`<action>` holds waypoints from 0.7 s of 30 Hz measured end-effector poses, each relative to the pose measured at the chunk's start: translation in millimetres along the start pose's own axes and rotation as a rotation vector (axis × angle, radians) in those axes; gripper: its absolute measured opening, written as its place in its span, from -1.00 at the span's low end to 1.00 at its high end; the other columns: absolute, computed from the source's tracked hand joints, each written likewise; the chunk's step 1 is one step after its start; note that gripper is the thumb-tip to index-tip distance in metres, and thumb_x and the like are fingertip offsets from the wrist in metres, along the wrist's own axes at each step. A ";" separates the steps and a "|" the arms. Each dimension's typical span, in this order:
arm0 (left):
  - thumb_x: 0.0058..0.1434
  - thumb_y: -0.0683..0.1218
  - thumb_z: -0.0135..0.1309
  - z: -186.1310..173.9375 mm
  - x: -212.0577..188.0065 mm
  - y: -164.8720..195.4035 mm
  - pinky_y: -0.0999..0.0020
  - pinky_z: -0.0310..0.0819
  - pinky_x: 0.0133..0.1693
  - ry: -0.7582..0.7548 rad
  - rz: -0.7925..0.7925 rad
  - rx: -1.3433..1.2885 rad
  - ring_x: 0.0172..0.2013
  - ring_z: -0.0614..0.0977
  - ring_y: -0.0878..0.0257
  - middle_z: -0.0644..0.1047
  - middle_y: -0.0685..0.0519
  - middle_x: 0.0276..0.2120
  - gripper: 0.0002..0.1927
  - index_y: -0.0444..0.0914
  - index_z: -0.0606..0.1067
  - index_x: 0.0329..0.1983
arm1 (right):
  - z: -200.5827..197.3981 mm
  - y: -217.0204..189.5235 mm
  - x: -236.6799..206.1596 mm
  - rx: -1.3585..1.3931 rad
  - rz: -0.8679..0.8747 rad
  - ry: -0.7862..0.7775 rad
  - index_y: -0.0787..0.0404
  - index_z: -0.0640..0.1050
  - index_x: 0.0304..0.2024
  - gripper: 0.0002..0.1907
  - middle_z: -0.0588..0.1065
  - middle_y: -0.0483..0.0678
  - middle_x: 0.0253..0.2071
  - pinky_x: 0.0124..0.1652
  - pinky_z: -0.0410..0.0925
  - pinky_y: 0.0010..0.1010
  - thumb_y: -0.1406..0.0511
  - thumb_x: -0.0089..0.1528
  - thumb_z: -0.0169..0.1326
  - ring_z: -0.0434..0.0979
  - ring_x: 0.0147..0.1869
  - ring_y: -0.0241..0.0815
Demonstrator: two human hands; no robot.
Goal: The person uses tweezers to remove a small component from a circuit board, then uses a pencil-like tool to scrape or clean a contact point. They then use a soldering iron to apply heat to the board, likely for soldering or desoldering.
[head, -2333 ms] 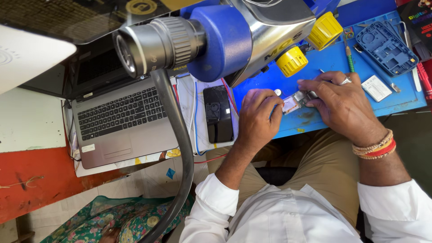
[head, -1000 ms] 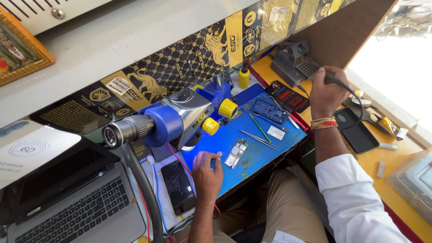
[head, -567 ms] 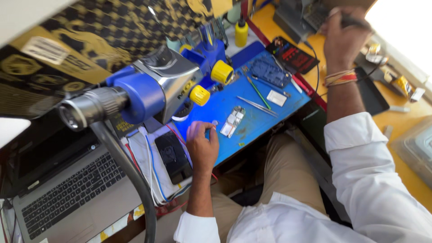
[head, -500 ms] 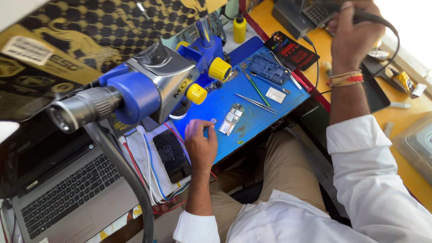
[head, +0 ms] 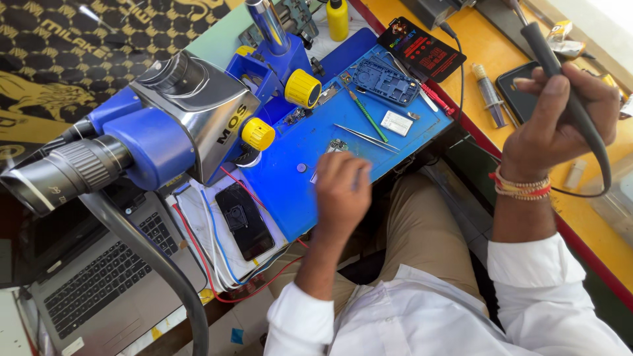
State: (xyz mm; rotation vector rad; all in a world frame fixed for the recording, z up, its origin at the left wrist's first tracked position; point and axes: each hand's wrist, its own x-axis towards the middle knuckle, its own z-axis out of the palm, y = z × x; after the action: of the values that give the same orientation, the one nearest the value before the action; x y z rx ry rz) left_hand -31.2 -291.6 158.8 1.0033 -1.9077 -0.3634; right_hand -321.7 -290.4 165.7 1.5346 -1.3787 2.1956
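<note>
My left hand (head: pixel 341 190) rests on the blue work mat (head: pixel 343 132), fingers curled over a small circuit board that is mostly hidden beneath it. My right hand (head: pixel 557 115) is raised above the yellow bench at the right, closed around a dark pen-shaped corded tool (head: pixel 567 92) whose cable loops down past the wrist. Tweezers (head: pixel 364 137), a green-handled tool (head: pixel 366 117) and a small white chip (head: pixel 397 122) lie on the mat beyond my left hand. A blue and silver microscope (head: pixel 165 135) with yellow knobs stands over the mat's left part.
A dark phone (head: pixel 244 220) lies on papers left of the mat, a laptop (head: pixel 99 277) further left. A blue phone frame (head: pixel 384 82) and a black card (head: pixel 420 47) sit at the mat's far edge. Another phone (head: pixel 517 92), a syringe (head: pixel 486 92) and a yellow bottle (head: pixel 337 18) are on the bench.
My right hand has come back from the far bench with the corded tool and now hangs nearer. The left hand stays on the board. The view has tilted closer to the mat.
</note>
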 end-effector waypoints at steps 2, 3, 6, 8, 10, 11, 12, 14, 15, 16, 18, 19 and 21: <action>0.20 -0.24 0.21 31.4 16.2 10.6 0.06 0.41 0.02 -0.044 0.049 -0.045 -0.08 0.52 -0.02 0.49 -0.02 -0.19 -0.90 -0.28 0.53 -0.24 | -9.1 8.6 -7.8 0.002 0.044 0.013 0.52 0.40 0.10 -0.85 0.58 0.28 -0.13 -0.12 0.68 -0.27 0.46 0.59 -0.01 0.74 -0.10 0.05; 0.18 -0.24 0.21 45.4 23.4 15.4 0.08 0.40 0.03 -0.054 0.072 -0.034 -0.07 0.53 0.01 0.49 0.01 -0.19 -0.90 -0.26 0.53 -0.25 | -13.9 12.0 -12.3 0.006 0.074 0.020 0.52 0.40 0.10 -0.85 0.57 0.27 -0.13 -0.11 0.69 -0.27 0.45 0.61 0.00 0.73 -0.10 0.04; 0.17 -0.23 0.21 82.0 43.0 24.2 0.10 0.38 0.05 -0.090 0.092 -0.026 -0.04 0.53 0.05 0.49 0.04 -0.19 -0.90 -0.25 0.53 -0.26 | -27.6 22.8 -23.2 0.018 0.150 0.037 0.53 0.41 0.10 -0.83 0.52 0.23 -0.10 -0.08 0.68 -0.27 0.43 0.65 0.04 0.69 -0.10 0.01; 0.18 -0.22 0.21 99.1 54.3 23.6 0.10 0.37 0.07 -0.115 0.104 -0.014 -0.02 0.52 0.06 0.49 0.04 -0.18 -0.90 -0.25 0.53 -0.26 | -36.8 30.4 -26.8 0.002 0.149 0.035 0.53 0.42 0.09 -0.81 0.51 0.23 -0.08 -0.09 0.67 -0.28 0.41 0.65 0.06 0.70 -0.10 0.00; 0.19 -0.21 0.20 113.2 59.5 21.3 0.08 0.36 0.09 -0.146 0.117 0.010 0.01 0.51 0.05 0.49 0.05 -0.16 -0.91 -0.26 0.53 -0.27 | -43.1 39.8 -28.1 0.001 0.147 0.039 0.52 0.42 0.10 -0.79 0.52 0.23 -0.08 -0.11 0.67 -0.29 0.40 0.64 0.08 0.71 -0.10 0.00; 0.19 -0.21 0.21 118.9 61.1 19.8 0.07 0.36 0.10 -0.160 0.114 0.021 0.03 0.51 0.05 0.48 0.04 -0.16 -0.91 -0.26 0.53 -0.26 | -46.2 44.8 -27.4 0.013 0.154 0.050 0.51 0.42 0.12 -0.79 0.52 0.23 -0.09 -0.12 0.67 -0.28 0.39 0.63 0.08 0.71 -0.10 0.00; 0.20 -0.21 0.21 123.9 62.5 17.8 0.07 0.36 0.11 -0.174 0.110 0.032 0.04 0.51 0.05 0.47 0.04 -0.15 -0.91 -0.26 0.53 -0.25 | -49.1 48.9 -27.3 0.014 0.154 0.051 0.50 0.42 0.13 -0.78 0.53 0.24 -0.10 -0.13 0.67 -0.28 0.38 0.63 0.08 0.72 -0.10 0.00; 0.20 -0.20 0.21 131.1 63.3 15.3 0.06 0.35 0.15 -0.193 0.108 0.053 0.06 0.50 0.05 0.47 0.04 -0.15 -0.91 -0.26 0.54 -0.24 | -54.8 55.8 -25.9 0.005 0.147 0.043 0.48 0.41 0.13 -0.78 0.57 0.26 -0.12 -0.14 0.67 -0.30 0.37 0.62 0.07 0.73 -0.10 0.00; 0.20 -0.20 0.21 134.8 64.5 14.4 0.05 0.35 0.17 -0.196 0.113 0.064 0.07 0.49 0.05 0.47 0.04 -0.14 -0.90 -0.26 0.54 -0.24 | -56.6 59.4 -24.8 -0.002 0.136 0.036 0.48 0.41 0.13 -0.79 0.58 0.27 -0.13 -0.14 0.66 -0.30 0.37 0.62 0.06 0.74 -0.10 0.01; 0.20 -0.20 0.21 138.0 65.3 14.1 0.05 0.34 0.19 -0.198 0.118 0.074 0.09 0.49 0.05 0.46 0.05 -0.14 -0.90 -0.26 0.54 -0.24 | -58.3 62.8 -23.7 -0.008 0.125 0.029 0.47 0.41 0.12 -0.79 0.59 0.28 -0.13 -0.14 0.65 -0.30 0.37 0.62 0.06 0.75 -0.09 0.02; 0.20 -0.21 0.21 141.4 66.4 13.3 0.06 0.34 0.22 -0.206 0.121 0.088 0.11 0.48 0.06 0.47 0.05 -0.12 -0.91 -0.25 0.55 -0.24 | -60.7 67.9 -21.9 -0.009 0.107 0.024 0.47 0.41 0.13 -0.80 0.59 0.30 -0.13 -0.13 0.63 -0.28 0.38 0.62 0.05 0.76 -0.08 0.05; 0.20 -0.21 0.21 143.0 66.9 13.3 0.06 0.33 0.23 -0.208 0.124 0.096 0.12 0.48 0.06 0.47 0.05 -0.12 -0.91 -0.25 0.56 -0.24 | -61.5 70.0 -21.3 -0.005 0.101 0.026 0.47 0.42 0.13 -0.81 0.59 0.31 -0.13 -0.13 0.62 -0.27 0.38 0.62 0.05 0.76 -0.08 0.05; 0.19 -0.21 0.21 144.8 66.6 13.5 0.05 0.32 0.25 -0.220 0.132 0.098 0.13 0.48 0.06 0.47 0.05 -0.12 -0.91 -0.25 0.56 -0.24 | -62.0 71.5 -23.1 0.015 0.109 0.041 0.47 0.41 0.14 -0.81 0.58 0.31 -0.12 -0.13 0.62 -0.27 0.39 0.62 0.04 0.75 -0.07 0.06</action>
State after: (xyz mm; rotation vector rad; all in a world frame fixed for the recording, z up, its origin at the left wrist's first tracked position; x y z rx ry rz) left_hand -174.8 -355.4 129.1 0.9253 -2.1962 -0.3156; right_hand -392.8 -277.6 100.4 1.4427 -1.4703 2.2914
